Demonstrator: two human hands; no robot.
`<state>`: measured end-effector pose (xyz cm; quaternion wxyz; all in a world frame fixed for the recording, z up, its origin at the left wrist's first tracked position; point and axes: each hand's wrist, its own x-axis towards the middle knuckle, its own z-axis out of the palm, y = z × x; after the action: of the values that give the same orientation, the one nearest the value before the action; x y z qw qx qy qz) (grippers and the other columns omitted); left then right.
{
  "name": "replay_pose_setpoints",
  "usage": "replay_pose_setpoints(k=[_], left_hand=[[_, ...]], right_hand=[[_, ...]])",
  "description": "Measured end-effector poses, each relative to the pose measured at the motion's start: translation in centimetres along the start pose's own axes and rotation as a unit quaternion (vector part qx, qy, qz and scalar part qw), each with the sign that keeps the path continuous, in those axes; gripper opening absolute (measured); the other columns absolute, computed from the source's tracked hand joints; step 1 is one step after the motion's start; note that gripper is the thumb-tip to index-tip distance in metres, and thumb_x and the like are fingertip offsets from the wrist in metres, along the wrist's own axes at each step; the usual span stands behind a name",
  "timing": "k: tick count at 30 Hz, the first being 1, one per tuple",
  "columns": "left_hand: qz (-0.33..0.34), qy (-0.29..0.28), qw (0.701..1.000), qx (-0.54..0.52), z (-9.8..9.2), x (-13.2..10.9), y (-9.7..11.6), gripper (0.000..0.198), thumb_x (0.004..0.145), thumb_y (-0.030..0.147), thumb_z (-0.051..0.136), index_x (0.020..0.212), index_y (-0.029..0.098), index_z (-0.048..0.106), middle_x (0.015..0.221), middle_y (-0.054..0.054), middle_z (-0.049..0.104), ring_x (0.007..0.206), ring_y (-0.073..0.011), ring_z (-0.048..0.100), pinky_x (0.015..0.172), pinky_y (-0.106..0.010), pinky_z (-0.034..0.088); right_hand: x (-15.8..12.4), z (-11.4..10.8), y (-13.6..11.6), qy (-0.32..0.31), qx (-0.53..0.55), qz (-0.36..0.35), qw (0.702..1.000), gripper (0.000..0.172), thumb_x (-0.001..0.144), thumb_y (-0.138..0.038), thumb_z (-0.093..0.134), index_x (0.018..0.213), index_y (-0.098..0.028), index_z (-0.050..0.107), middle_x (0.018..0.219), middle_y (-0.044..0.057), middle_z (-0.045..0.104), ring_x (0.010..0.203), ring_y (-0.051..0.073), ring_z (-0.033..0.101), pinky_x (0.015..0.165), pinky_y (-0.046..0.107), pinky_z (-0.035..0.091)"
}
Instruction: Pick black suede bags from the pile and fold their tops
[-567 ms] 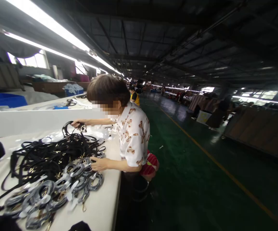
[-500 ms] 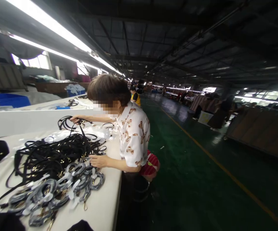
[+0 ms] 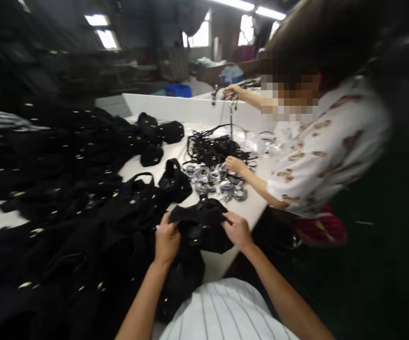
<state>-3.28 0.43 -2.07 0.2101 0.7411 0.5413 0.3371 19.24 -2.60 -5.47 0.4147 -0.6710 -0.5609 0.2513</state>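
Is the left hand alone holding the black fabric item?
No, the left hand and the right hand hold opposite sides of the black fabric item.

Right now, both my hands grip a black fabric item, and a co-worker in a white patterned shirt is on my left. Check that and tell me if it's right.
One thing is wrong: the head view shows the co-worker in the white patterned shirt on your right. Your left hand and right hand do both grip a black fabric item.

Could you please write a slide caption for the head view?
The left hand and right hand hold a black fabric item near black straps.
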Motion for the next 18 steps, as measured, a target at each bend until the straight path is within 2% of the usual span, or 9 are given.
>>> replay_pose_setpoints(k=[2,4,7,10,12,14,16,18], left_hand=[[0.003,0.004,0.998,0.06,-0.4,-0.4,-2.3,0.041,0.088,0.003,0.042,0.106,0.023,0.072,0.126,-0.006,0.061,0.113,-0.0209,0.063,0.095,-0.033,0.055],[0.03,0.016,0.995,0.091,-0.3,-0.5,-2.5,0.049,0.083,-0.003,0.039,0.105,0.024,0.073,0.125,-0.007,0.06,0.116,-0.0211,0.059,0.096,-0.034,0.055],[0.109,0.021,0.993,0.025,-0.5,-0.7,-0.1,0.045,0.083,-0.002,0.044,0.098,0.026,0.076,0.13,-0.007,0.057,0.126,-0.024,0.052,0.104,-0.043,0.05],[0.147,-0.055,0.982,-0.108,-1.3,-1.6,2.8,0.041,0.089,0.003,0.048,0.102,0.031,0.076,0.141,-0.006,0.05,0.13,-0.0232,0.052,0.107,-0.043,0.049],[0.146,-0.105,0.976,-0.127,-1.7,-2.5,4.0,0.04,0.092,0.008,0.049,0.111,0.033,0.074,0.145,-0.007,0.048,0.13,-0.0233,0.053,0.106,-0.042,0.051],[0.139,-0.124,0.978,-0.097,-1.7,-3.4,4.3,0.033,0.094,0.016,0.054,0.114,0.034,0.073,0.142,-0.008,0.053,0.13,-0.0255,0.055,0.107,-0.044,0.051],[0.104,-0.111,0.985,-0.08,-1.3,-4.2,4.2,0.027,0.092,0.028,0.061,0.117,0.031,0.072,0.135,-0.009,0.061,0.125,-0.0278,0.059,0.106,-0.044,0.053],[0.028,-0.066,0.992,-0.104,-0.5,-4.4,4.4,0.034,0.089,0.04,0.066,0.121,0.028,0.07,0.127,-0.008,0.067,0.118,-0.0287,0.063,0.101,-0.041,0.056]], right_hand=[[0.9,0.0,1.4,-0.001,0.031,-0.032,0.999,0.025,0.084,-0.024,0.053,0.094,-0.02,0.076,0.098,0.009,0.075,0.092,0.025,0.069,0.088,0.037,0.052],[0.8,-0.1,2.0,0.002,0.059,-0.057,0.997,0.022,0.086,-0.027,0.056,0.094,-0.022,0.076,0.097,0.007,0.074,0.09,0.024,0.069,0.085,0.036,0.053],[-0.2,-1.0,1.4,-0.016,0.097,-0.085,0.991,0.021,0.093,-0.033,0.058,0.098,-0.022,0.075,0.098,0.007,0.073,0.092,0.023,0.068,0.084,0.034,0.054],[-1.2,-2.3,0.7,-0.056,0.114,-0.127,0.984,0.022,0.097,-0.035,0.057,0.103,-0.024,0.075,0.103,0.007,0.072,0.096,0.022,0.067,0.086,0.032,0.055],[-1.6,-3.2,0.7,-0.076,0.115,-0.149,0.979,0.021,0.096,-0.033,0.059,0.107,-0.025,0.075,0.106,0.007,0.071,0.099,0.022,0.067,0.085,0.031,0.056],[-1.7,-4.0,1.0,-0.087,0.123,-0.164,0.975,0.021,0.096,-0.032,0.06,0.111,-0.027,0.074,0.108,0.007,0.071,0.101,0.022,0.067,0.084,0.03,0.058],[-1.5,-4.8,1.3,-0.085,0.134,-0.173,0.972,0.022,0.096,-0.03,0.06,0.113,-0.028,0.073,0.109,0.007,0.071,0.1,0.022,0.068,0.083,0.029,0.058],[-1.1,-5.8,1.3,-0.069,0.139,-0.171,0.973,0.022,0.096,-0.028,0.06,0.114,-0.029,0.073,0.107,0.006,0.071,0.098,0.02,0.068,0.083,0.027,0.058]])
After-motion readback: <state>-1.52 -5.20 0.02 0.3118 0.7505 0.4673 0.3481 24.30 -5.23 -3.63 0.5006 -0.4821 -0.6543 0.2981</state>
